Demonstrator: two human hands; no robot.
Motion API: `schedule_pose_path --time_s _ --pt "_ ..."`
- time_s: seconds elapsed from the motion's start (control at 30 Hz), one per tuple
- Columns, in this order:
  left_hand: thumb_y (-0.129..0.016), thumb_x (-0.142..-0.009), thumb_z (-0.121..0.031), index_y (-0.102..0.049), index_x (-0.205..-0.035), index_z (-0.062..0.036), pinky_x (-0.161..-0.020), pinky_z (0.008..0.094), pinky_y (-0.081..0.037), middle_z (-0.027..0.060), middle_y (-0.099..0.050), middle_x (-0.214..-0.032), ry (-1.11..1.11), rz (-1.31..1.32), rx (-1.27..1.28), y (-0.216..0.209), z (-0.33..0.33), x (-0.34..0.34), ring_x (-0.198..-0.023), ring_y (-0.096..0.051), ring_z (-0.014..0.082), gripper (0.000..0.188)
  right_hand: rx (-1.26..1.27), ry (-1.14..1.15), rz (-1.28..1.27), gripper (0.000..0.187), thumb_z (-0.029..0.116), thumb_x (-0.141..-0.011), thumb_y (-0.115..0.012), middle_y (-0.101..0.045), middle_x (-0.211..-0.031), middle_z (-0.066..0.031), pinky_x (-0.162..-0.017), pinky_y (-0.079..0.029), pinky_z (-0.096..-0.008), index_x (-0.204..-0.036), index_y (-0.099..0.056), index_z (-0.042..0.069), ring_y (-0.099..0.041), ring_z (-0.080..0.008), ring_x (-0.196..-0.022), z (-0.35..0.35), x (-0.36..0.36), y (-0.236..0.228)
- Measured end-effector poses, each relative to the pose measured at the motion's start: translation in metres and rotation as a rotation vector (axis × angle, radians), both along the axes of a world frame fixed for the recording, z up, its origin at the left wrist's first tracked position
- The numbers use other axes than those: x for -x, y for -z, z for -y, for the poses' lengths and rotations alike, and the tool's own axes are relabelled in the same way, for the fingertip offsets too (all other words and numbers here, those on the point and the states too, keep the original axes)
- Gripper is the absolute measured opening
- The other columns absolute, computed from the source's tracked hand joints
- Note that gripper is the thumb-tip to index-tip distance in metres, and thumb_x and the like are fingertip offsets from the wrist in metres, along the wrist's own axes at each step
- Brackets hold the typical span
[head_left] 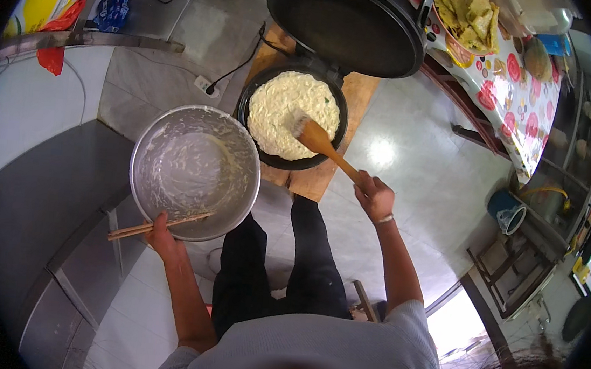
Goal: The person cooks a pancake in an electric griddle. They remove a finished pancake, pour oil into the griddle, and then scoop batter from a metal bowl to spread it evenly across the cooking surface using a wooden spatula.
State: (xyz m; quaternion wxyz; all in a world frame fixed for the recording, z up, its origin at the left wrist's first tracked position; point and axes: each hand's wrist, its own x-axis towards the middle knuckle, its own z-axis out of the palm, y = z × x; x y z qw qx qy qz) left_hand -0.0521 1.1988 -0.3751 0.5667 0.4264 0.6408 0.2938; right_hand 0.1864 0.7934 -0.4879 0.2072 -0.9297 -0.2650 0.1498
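My right hand (374, 197) grips the wooden handle of a broad pastry brush (321, 143). Its pale bristles rest on a round layer of thick, creamy batter (284, 117) dotted with a few green bits. That batter covers the lower plate of a black electric griddle (341, 115), whose round lid (345, 24) stands raised behind it. To the left, my left hand (162, 236) is closed on the near rim of a large metal bowl (141, 164) and on a pair of wooden chopsticks (133, 230). Batter smears line the tilted bowl's inside.
A wooden board (313, 182) lies under the griddle. At the right a table has a patterned cloth (510, 98), with flat yellowish food pieces (468, 17) in a dish. A black cord (239, 63) runs to a white socket (206, 85). A blue bin (506, 210) stands farther right.
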Motion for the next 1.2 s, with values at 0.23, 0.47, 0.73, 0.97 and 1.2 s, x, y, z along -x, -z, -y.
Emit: schedule_pose_path --time_s 0.23,0.47,0.73,0.97,1.2 --pt "-0.057 -0.078 0.002 -0.051 -0.122 0.0014 -0.087 0.0358 -0.048 0.0116 -0.057 -0.113 -0.03 -0.022 0.017 0.011 -0.01 -0.001 -0.098 -0.058 0.0226 0.044 0.1 -0.263 0.098 0.03 0.027 -0.077 -0.068 -0.054 -0.067 -0.003 -0.053 -0.049 -0.0392 -0.106 -0.063 0.018 -0.059 -0.0235 -0.062 -0.036 -0.055 0.047" --pt "-0.062 -0.079 -0.001 -0.054 -0.112 0.0049 -0.082 0.0417 -0.05 0.0148 -0.058 -0.108 -0.064 -0.022 -0.029 0.012 -0.002 0.001 -0.095 -0.059 0.0261 0.035 0.104 -0.049 0.127 0.041 0.026 -0.079 -0.069 -0.056 -0.071 -0.0068 -0.054 -0.048 -0.0402 -0.117 -0.057 0.015 -0.058 -0.0278 -0.061 -0.007 -0.083 0.028" --pt "-0.06 -0.079 0.0 -0.053 -0.115 0.0046 -0.085 0.0412 -0.049 0.0136 -0.058 -0.109 -0.059 -0.041 -0.001 0.009 -0.001 -0.003 -0.097 -0.059 0.0261 0.037 0.058 -0.205 0.017 0.041 0.028 -0.078 -0.068 -0.055 -0.072 -0.0069 -0.055 -0.049 -0.0397 -0.117 -0.059 0.016 -0.058 -0.0269 -0.06 -0.05 -0.042 0.047" --pt "-0.062 -0.078 0.0 -0.052 -0.116 0.0052 -0.083 0.0412 -0.051 0.0147 -0.057 -0.11 -0.063 -0.028 -0.008 0.017 -0.005 0.011 -0.097 -0.059 0.0268 0.04 0.019 0.137 -0.018 0.04 0.027 -0.082 -0.066 -0.06 -0.075 -0.0112 -0.053 -0.049 -0.0415 -0.119 -0.056 0.015 -0.06 -0.0317 -0.063 -0.049 -0.021 0.046" --pt "-0.064 -0.077 -0.002 -0.053 -0.113 0.0042 -0.082 0.04 -0.051 0.0137 -0.057 -0.109 -0.099 -0.059 0.021 0.017 -0.009 0.009 -0.093 -0.059 0.0261 0.038 -0.107 0.442 -0.056 0.04 0.02 -0.081 -0.068 -0.065 -0.085 -0.0164 -0.059 -0.051 -0.0414 -0.118 -0.058 0.009 -0.064 -0.0342 -0.071 -0.077 0.07 0.058"
